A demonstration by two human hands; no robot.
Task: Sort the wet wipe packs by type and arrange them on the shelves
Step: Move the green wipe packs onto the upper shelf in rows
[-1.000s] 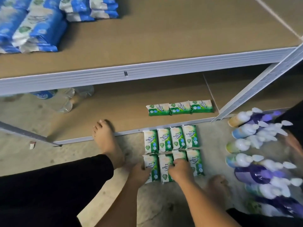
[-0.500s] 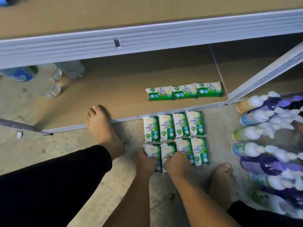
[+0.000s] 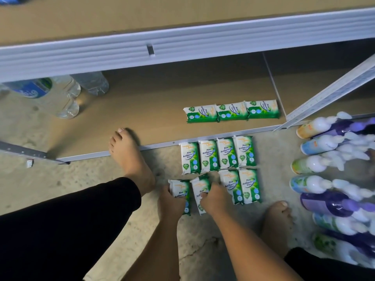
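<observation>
Left grip [image 3: 170, 202] clasped the near-left pack [image 3: 181, 189] round its left edge; right grip [image 3: 213, 199] clenched on the next pack [image 3: 199, 188] across its middle. Whether either pack had left the floor [image 3: 81, 179] could not be told. Six floor packs [image 3: 227, 153] lay just far and right of these, and three shelved packs [image 3: 232, 111] sat in a row on the bottom shelf [image 3: 152, 118]. The packs appeared light, soft and film-slick, likely to sag from a corner. A hold across the short width, thumb over and fingers under, seemed safest.
</observation>
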